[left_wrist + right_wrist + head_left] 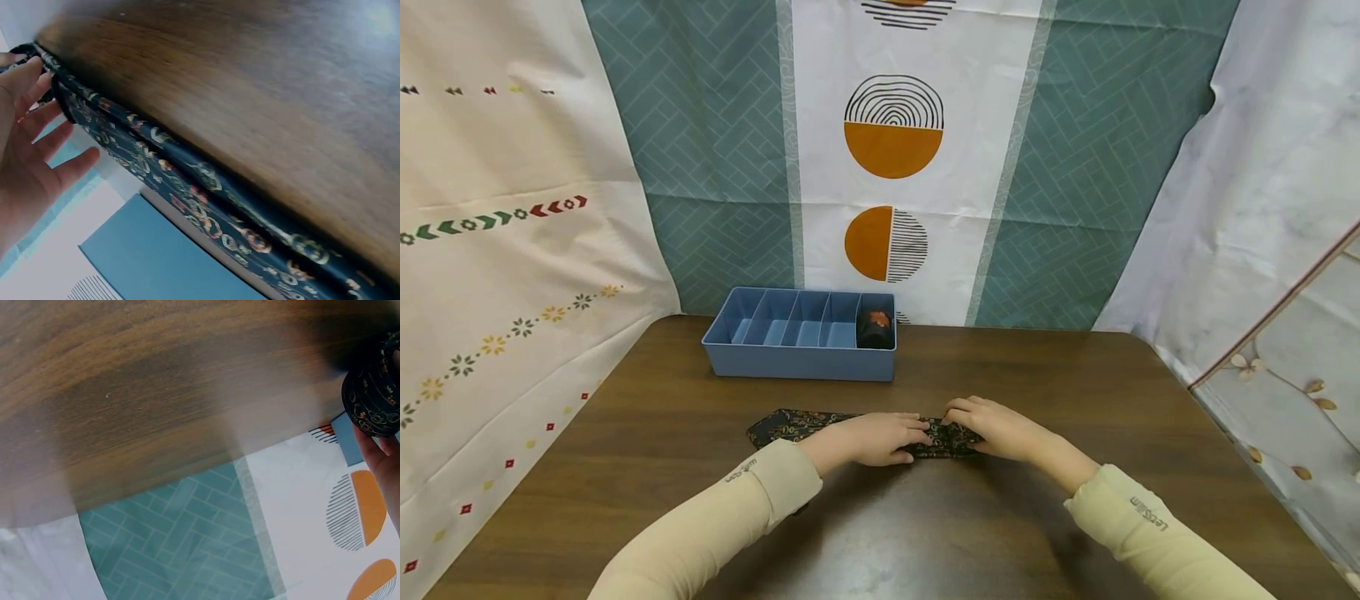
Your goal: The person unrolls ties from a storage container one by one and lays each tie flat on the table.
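A dark necktie (790, 423) with a gold and orange floral pattern lies flat across the table, its pointed end to the left. My left hand (880, 437) rests over its middle with the fingers spread; in the left wrist view the layered tie (187, 181) runs past those fingers. At the right end, my right hand (1000, 429) holds the tie between thumb and fingers. The right wrist view catches this rounded, folded end (372, 403) at its edge, and part of the hand is cut off there.
Behind the tie stands a blue divided box (801, 364) with several compartments. Its rightmost one holds a dark rolled item (876, 333) with an orange leaf-like mark. The wooden table (1022, 367) ends against patterned curtains (1090, 167).
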`<action>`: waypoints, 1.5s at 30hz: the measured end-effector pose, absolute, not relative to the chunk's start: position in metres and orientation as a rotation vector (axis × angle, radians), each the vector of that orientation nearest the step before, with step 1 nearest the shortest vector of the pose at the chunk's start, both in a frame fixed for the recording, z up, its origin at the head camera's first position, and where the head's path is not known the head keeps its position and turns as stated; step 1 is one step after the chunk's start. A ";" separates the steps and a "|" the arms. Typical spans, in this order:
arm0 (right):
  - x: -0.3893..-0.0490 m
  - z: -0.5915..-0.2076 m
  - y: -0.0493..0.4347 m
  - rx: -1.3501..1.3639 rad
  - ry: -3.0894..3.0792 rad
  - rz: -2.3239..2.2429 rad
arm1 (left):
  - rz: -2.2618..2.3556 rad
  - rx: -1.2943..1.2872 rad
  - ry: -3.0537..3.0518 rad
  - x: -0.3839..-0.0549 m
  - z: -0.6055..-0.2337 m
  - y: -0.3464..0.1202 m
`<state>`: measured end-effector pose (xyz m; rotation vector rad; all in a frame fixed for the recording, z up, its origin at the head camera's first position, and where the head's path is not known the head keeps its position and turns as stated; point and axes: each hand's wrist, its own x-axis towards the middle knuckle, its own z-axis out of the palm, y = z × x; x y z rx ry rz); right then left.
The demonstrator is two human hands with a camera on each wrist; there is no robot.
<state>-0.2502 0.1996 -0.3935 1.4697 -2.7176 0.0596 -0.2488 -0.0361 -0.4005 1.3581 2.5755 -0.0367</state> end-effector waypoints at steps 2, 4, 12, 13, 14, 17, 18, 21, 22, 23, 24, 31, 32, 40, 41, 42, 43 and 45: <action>-0.250 -0.394 0.200 1.467 -2.720 0.058 | -0.044 1.352 2.567 -0.249 -0.400 -0.033; -0.250 -0.395 0.200 1.468 -2.712 0.051 | -0.051 1.338 2.565 -0.249 -0.399 -0.031; -0.247 -0.395 0.203 1.470 -2.670 -0.011 | 0.021 1.285 2.553 -0.247 -0.402 -0.030; -0.247 -0.395 0.203 1.469 -2.668 -0.024 | 0.028 1.280 2.551 -0.247 -0.402 -0.031; -0.247 -0.395 0.204 1.467 -2.671 -0.036 | 0.037 1.277 2.550 -0.247 -0.401 -0.031; -0.247 -0.395 0.204 1.465 -2.677 -0.063 | 0.054 1.275 2.544 -0.248 -0.400 -0.033; -0.247 -0.395 0.205 1.466 -2.676 -0.066 | 0.063 1.275 2.542 -0.248 -0.400 -0.033; -0.249 -0.395 0.205 1.471 -2.656 -0.052 | 0.077 1.273 2.537 -0.249 -0.400 -0.035; -0.249 -0.395 0.206 1.470 -2.652 -0.046 | 0.081 1.271 2.535 -0.249 -0.400 -0.035; -0.249 -0.395 0.206 1.470 -2.647 -0.041 | 0.086 1.269 2.533 -0.250 -0.401 -0.036; -0.249 -0.395 0.206 1.471 -2.640 -0.038 | 0.090 1.268 2.531 -0.250 -0.401 -0.036; -0.250 -0.395 0.206 1.439 -2.681 -0.040 | 0.097 1.293 2.528 -0.252 -0.401 -0.039; -0.250 -0.394 0.206 1.432 -2.689 -0.042 | 0.098 1.294 2.526 -0.252 -0.401 -0.040; -0.250 -0.394 0.206 1.426 -2.710 -0.026 | 0.092 1.302 2.515 -0.254 -0.401 -0.045; -0.250 -0.394 0.206 1.429 -2.706 -0.029 | 0.093 1.302 2.514 -0.254 -0.401 -0.046; -0.250 -0.394 0.206 1.431 -2.701 -0.033 | 0.093 1.304 2.515 -0.254 -0.401 -0.047; -0.250 -0.394 0.205 1.432 -2.699 -0.031 | 0.096 1.300 2.515 -0.253 -0.401 -0.048; -0.250 -0.394 0.205 1.431 -2.697 -0.037 | 0.101 1.297 2.519 -0.253 -0.401 -0.050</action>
